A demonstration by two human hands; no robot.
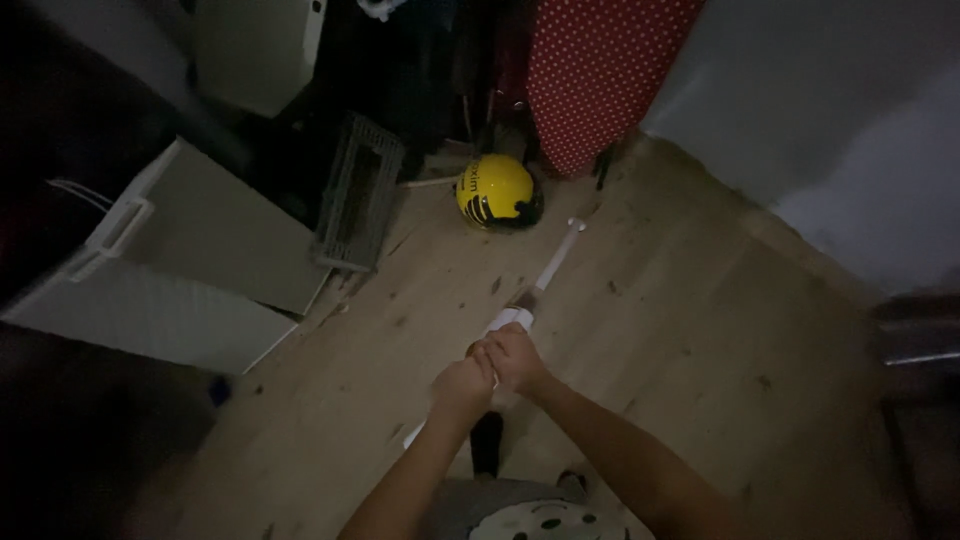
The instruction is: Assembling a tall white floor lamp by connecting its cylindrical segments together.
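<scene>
a white box (190, 255) lay far left beside a grey crate (358, 192), a yellow helmet (497, 192) sat beyond, and near centre the left hand (462, 385) and right hand (516, 358) gripped a white pole (545, 275), its tip resting on the dusty, still-speckled floor (680, 330).

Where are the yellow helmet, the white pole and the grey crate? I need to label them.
yellow helmet (495, 190), head view, top of its shell.
white pole (553, 268), head view, middle of the shaft.
grey crate (357, 192), head view, its slatted side.
</scene>
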